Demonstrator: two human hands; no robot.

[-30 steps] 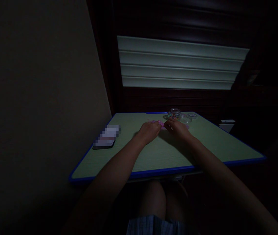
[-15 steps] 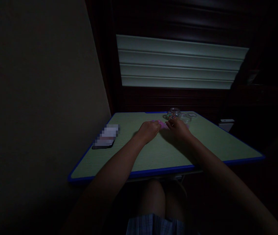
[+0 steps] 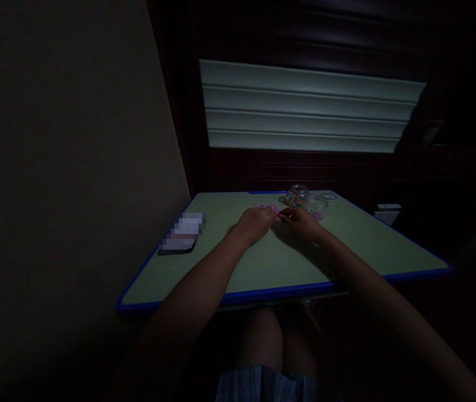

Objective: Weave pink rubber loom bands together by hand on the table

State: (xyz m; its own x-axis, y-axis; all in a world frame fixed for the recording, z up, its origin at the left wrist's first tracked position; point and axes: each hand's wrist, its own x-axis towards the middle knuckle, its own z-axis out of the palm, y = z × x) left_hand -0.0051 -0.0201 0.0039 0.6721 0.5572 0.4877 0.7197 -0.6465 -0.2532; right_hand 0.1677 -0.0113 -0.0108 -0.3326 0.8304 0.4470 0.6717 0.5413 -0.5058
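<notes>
Near the far half of the table, my left hand (image 3: 255, 222) is closed, with its fingertips pressed on a small pink item (image 3: 275, 210). That pink item is too dark and too small to name. My right hand (image 3: 304, 224) is pinched, its thumb and forefinger at the right edge of the same item. Whether the right fingertips grip the item or something smaller cannot be made out. More pink material (image 3: 317, 215) lies just beyond the right hand, partly covered by it.
Behind my right hand stands a clear jar (image 3: 298, 195) with several small multicoloured rings. Beside it are a clear round container (image 3: 316, 204) and a clear lid (image 3: 328, 197). A phone (image 3: 182, 233) lies on the left of the blue-edged table (image 3: 363, 240). A wall rises at left.
My right hand has moved slightly left, bringing its fingertips closer to my left hand. More of the pink material at the right now shows. My left hand has stayed in place.
</notes>
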